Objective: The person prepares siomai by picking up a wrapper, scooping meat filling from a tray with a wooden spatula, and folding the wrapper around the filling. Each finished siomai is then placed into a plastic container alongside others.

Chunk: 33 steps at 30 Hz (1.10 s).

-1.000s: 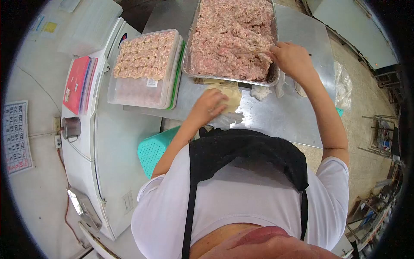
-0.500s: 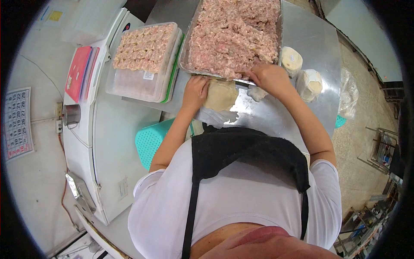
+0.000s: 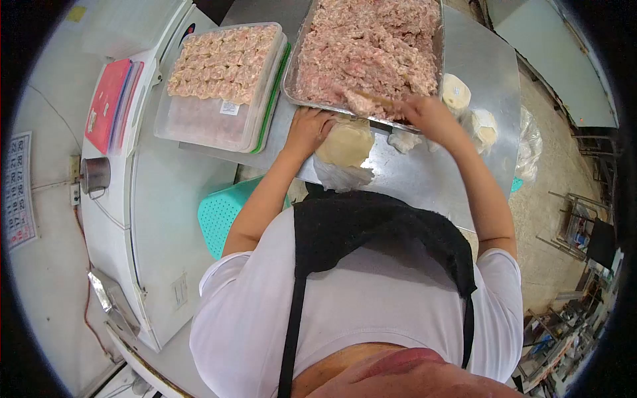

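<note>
We see meat (image 3: 371, 53) in the tray (image 3: 317, 104) on the table (image 3: 424, 182). Boxes (image 3: 199, 119) stand left of the tray, and wrappers (image 3: 346, 142) lie before it, nearer us.

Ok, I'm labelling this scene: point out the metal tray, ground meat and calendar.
Metal tray (image 3: 290, 87), head view, near-left corner.
Ground meat (image 3: 375, 53), head view, middle of its surface.
Calendar (image 3: 20, 192), head view, printed middle.

Food-prep kitchen: metal table (image 3: 434, 179) w/ lg. mince tray (image 3: 440, 53), stacked dumpling tubs (image 3: 206, 126).

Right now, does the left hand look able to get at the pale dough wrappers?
Probably yes: the left hand is right at the edge of the pale dough wrappers, whose top looks uncovered, with nothing visible between.
</note>
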Tool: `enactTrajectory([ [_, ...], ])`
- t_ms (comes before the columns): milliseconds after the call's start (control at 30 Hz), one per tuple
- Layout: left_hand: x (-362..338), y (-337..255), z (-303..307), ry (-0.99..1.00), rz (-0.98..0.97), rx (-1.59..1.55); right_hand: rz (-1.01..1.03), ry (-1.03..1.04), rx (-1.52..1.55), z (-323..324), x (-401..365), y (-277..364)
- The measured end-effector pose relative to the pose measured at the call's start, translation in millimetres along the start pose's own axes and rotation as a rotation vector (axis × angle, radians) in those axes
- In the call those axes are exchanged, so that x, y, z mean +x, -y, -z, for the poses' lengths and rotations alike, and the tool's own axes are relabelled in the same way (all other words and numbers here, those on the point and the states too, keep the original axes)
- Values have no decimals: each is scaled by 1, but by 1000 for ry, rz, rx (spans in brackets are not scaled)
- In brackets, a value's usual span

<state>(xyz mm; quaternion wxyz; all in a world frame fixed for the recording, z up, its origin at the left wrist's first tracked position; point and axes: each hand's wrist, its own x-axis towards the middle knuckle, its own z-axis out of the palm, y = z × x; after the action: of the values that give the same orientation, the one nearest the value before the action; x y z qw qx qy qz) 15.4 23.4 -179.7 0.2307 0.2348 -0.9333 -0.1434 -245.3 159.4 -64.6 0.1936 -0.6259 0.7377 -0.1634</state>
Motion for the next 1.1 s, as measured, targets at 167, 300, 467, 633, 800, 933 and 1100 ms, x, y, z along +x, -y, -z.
enactTrajectory([
  [167, -11, 3, 26, 60, 14, -53, 74, -61, -368, 19, -4, 2],
  [300, -23, 2, 37, 43, 121, -350, 52, -82, -339, -10, -24, 16],
  [467, -14, -3, 61, 188, 529, -952, 6, -38, -280, -20, -18, 19],
  [633, 15, -11, 92, 84, 435, -1036, -170, 10, -16, -7, -9, 13],
  [800, 34, -5, 120, -215, -206, -104, -14, -291, -173, 36, -9, 32],
  [933, 43, -14, 141, -145, 274, -1069, 39, -364, -270, 39, -4, 30],
  [1100, 36, -13, 143, -18, 542, -1862, 144, -214, -396, 9, -4, 4],
])
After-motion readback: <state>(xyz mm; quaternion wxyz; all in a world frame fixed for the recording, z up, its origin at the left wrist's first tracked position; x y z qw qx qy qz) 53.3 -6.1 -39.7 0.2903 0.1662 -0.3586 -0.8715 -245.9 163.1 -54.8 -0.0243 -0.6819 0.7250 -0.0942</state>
